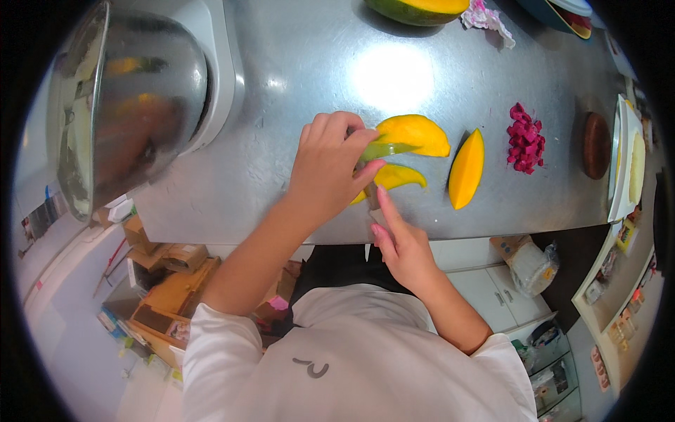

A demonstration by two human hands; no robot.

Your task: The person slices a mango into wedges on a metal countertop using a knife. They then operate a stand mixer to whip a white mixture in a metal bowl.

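Observation:
My left hand (pixel 329 158) pinches a green-skinned mango piece (pixel 387 150) between thumb and fingers, low over the steel table. In my right hand (pixel 403 242) is a knife (pixel 373 198), its index finger stretched along it; much of the blade is hidden by the left hand. A yellow mango slice (pixel 416 132) lies just beyond the green skin. Nearer to me, a curved strip of mango peel (pixel 401 176) rests by the left thumb. A mango wedge (pixel 467 171) lies apart, right of both hands.
The stainless steel table (pixel 295 68) also holds a large cut mango (pixel 419 10), a crumpled stained tissue (pixel 488 21) and a heap of magenta fruit cubes (pixel 525 140). A brown oval object (pixel 596 145) sits far right. At left, a big metal bowl (pixel 153 100) rests on a white appliance (pixel 224 100).

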